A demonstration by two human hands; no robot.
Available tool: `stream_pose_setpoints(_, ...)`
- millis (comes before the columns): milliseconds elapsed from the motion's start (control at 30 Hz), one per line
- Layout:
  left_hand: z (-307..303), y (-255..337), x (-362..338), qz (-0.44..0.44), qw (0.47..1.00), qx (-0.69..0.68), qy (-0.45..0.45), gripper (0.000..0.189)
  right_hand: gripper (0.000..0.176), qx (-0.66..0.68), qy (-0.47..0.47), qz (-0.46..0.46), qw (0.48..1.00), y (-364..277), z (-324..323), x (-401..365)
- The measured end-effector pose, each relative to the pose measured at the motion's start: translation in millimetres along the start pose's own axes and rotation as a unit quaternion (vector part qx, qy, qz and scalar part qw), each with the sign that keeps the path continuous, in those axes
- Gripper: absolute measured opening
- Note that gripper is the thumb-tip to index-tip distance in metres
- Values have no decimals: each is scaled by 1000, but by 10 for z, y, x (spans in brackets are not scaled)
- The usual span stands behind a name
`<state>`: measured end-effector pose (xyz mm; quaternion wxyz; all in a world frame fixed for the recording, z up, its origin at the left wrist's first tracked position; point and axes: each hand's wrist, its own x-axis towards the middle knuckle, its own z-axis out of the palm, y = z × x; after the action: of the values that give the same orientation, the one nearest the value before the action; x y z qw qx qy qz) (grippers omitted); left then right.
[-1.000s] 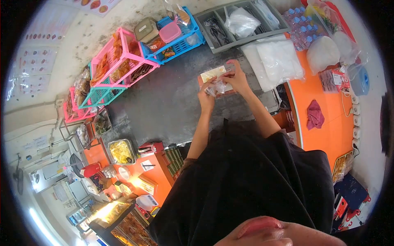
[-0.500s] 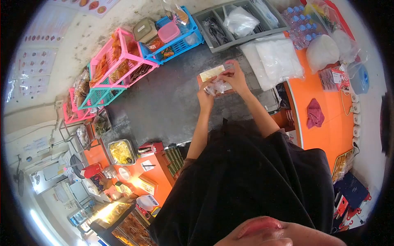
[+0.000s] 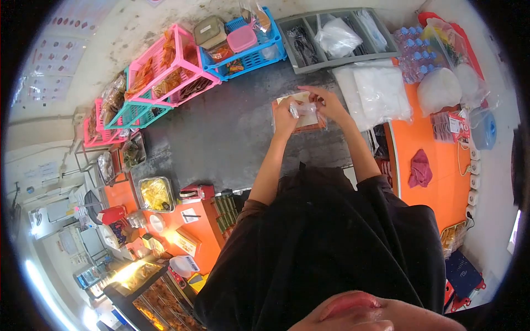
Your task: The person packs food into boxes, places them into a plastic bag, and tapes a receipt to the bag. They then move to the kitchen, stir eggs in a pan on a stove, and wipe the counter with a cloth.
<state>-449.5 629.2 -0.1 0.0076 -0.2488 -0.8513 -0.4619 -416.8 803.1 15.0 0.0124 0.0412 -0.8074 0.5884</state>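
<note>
Over the dark tabletop, my left hand [image 3: 285,116] is closed on one side of a small crumpled clear plastic bag [image 3: 305,109]. My right hand [image 3: 330,105] pinches the other side of the same plastic, its index finger pointing out to the left. Beneath both hands lies a cream-coloured sheet of paper [image 3: 312,119] on a flat orange-brown packet [image 3: 309,129]. What the plastic contains, if anything, is too small to make out. Just right of my right hand is a pile of clear plastic bags [image 3: 375,91].
A grey divided tray [image 3: 301,69] with plastic cutlery and bags stands at the back. Left of it are a blue basket [image 3: 259,53] and pink baskets [image 3: 179,44] of packed food. Water bottles [image 3: 414,52] crowd the right corner. A purple cloth [image 3: 420,168] lies on the orange counter [image 3: 441,193].
My hands have moved slightly apart, drawing the plastic out between them. My left hand has turned into a closed grip. The camera view has shifted a little.
</note>
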Motion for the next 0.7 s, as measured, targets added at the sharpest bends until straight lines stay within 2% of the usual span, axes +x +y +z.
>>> stream_pose_setpoints(67, 92, -59, 47, -2, 999, 11, 30, 26, 62, -70, 82, -86, 990, 69, 119, -10)
stream_pose_setpoints(100, 131, -93, 57, -5, 998, 23, 56, 28, 62, -72, 79, -87, 990, 107, 168, -15)
stream_pose_setpoints(167, 91, -36, 65, -8, 999, 32, 29, 29, 57, -91, 178, -19, 980, 122, 279, -25)
stream_pose_setpoints(200, 67, -13, 44, -11, 999, 42, 0, 30, 57, -92, 173, -19, 980, 138, 307, -28)
stream_pose_setpoints(267, 82, -49, -47, 1, 1000, 14, 11, 32, 51, -21, 242, 46, 969, 154, 356, -21)
stream_pose_setpoints(300, 75, -70, -85, 18, 1000, -11, 19, 33, 51, -19, 236, 45, 971, 153, 370, -21)
stream_pose_setpoints(367, 137, -55, -115, 30, 996, 30, 73, 21, 54, -9, 258, 68, 964, 87, 358, -37)
stream_pose_setpoints(400, 369, -295, -151, -30, 995, -84, 47, 26, 53, 25, 219, 87, 972, 252, 290, -24)
stream_pose_setpoints(433, 464, -597, -216, -87, 976, -196, 36, 31, 52, -16, 218, 101, 971, 90, 235, -19)
stream_pose_setpoints(467, 133, -313, -278, -20, 992, -101, 75, 35, 47, -133, 233, 97, 959, -169, 224, 3)
stream_pose_setpoints(500, -226, 43, -382, 40, 993, 1, 108, 40, 37, -178, 277, 36, 944, -154, 239, 108)
stream_pose_setpoints(567, -607, -117, -777, 13, 986, -3, 167, 43, 18, -216, 323, -76, 918, -946, 531, 160)
stream_pose_setpoints(600, -747, -200, -921, 20, 981, -29, 191, 47, 18, -209, 303, -94, 925, -1177, 880, 162)
stream_pose_setpoints(633, -932, -302, -1174, -47, 975, -68, 207, 45, 17, -105, 197, -67, 972, -1404, 1200, 155)
stream_pose_setpoints(667, -1126, -468, -1490, -110, 963, -112, 218, 44, 16, -6, 87, -34, 996, -1594, 1474, 163)
stream_pose_setpoints(700, -1230, -761, -1796, -156, 942, -141, 263, 38, 19, -58, -12, -145, 988, -1500, 1877, 198)
